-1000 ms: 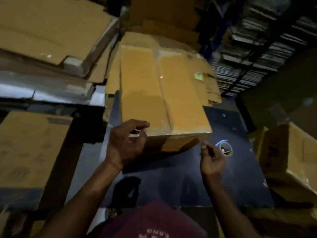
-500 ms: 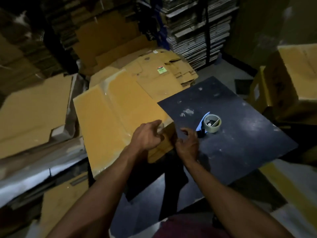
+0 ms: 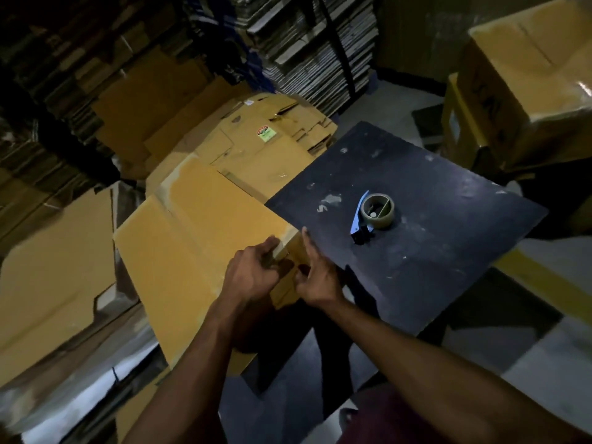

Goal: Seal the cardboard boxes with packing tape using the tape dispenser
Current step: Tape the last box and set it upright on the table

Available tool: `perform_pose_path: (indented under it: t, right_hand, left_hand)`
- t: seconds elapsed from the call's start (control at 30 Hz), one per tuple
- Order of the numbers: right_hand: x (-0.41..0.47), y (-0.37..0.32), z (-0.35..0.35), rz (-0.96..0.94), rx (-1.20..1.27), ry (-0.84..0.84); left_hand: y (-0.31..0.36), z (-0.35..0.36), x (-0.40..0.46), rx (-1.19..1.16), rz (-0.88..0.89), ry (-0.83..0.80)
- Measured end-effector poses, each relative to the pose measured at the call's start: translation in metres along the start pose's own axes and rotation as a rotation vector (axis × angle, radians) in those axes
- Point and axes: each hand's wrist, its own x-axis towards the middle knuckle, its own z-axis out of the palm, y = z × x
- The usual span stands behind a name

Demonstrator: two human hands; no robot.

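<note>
Both hands have closed in on the box's near corner since half a second back. Left hand (image 3: pixel 253 274) curls over the top edge of the cardboard box (image 3: pixel 205 238); right hand (image 3: pixel 315 278) presses mostly straight fingers flat on its end face, I guess to steady it. Tape dispenser (image 3: pixel 373 216) sits untouched on the black table (image 3: pixel 448 251), just right of the box.

The left hand (image 3: pixel 253 275) covers the near corner of the cardboard box (image 3: pixel 195 245), and its fingertips are lost in shadow between both hands. The green sticker (image 3: pixel 265 133) is too small to read. The taped box (image 3: pixel 531 78) runs off the right edge.
</note>
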Motion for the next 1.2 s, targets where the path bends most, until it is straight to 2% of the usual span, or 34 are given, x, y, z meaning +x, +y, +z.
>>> perform_pose_path:
  t: [0.23, 0.33, 0.4, 0.5, 0.67, 0.77, 0.83, 0.9, 0.93, 1.0, 1.1, 1.2]
  right_hand:
    - [-0.025, -0.014, 0.047, 0.027, -0.001, 0.024]
    - [-0.044, 0.004, 0.045, -0.088, -0.043, -0.006]
    - [-0.05, 0.018, 0.04, -0.16, -0.052, 0.089]
    - [-0.032, 0.025, 0.028, -0.124, -0.008, 0.213]
    - [-0.005, 0.016, 0.03, -0.092, -0.158, 0.019]
    - [-0.016, 0.03, 0.023, -0.215, -0.082, 0.056]
    - [-0.011, 0.035, 0.003, -0.114, 0.0, 0.162]
    - [0.016, 0.025, -0.027, 0.111, 0.145, 0.182]
    - [0.034, 0.018, -0.041, 0.12, 0.225, 0.151]
    - [0.067, 0.006, -0.056, -0.013, 0.323, 0.008]
    - [0.096, -0.001, -0.058, -0.125, 0.238, -0.301]
    - [0.105, 0.007, -0.056, -0.252, 0.204, -0.393]
  left_hand:
    - [-0.006, -0.002, 0.006, 0.043, 0.042, -0.049]
    - [-0.01, -0.002, 0.009, 0.023, 0.056, -0.055]
    - [-0.013, -0.002, 0.01, 0.023, 0.069, -0.046]
    - [-0.015, -0.002, 0.009, 0.007, 0.07, -0.051]
    - [-0.021, 0.001, 0.011, 0.02, 0.111, -0.05]
    - [-0.028, 0.002, 0.014, -0.006, 0.122, -0.046]
    - [-0.032, 0.004, 0.016, -0.055, 0.122, -0.045]
    - [-0.039, 0.008, 0.019, -0.102, 0.125, -0.035]
    - [-0.043, 0.009, 0.02, -0.117, 0.126, -0.032]
    - [-0.046, 0.011, 0.021, -0.123, 0.132, -0.023]
    - [-0.043, 0.013, 0.021, -0.12, 0.124, 0.003]
    - [-0.041, 0.015, 0.019, -0.14, 0.122, -0.001]
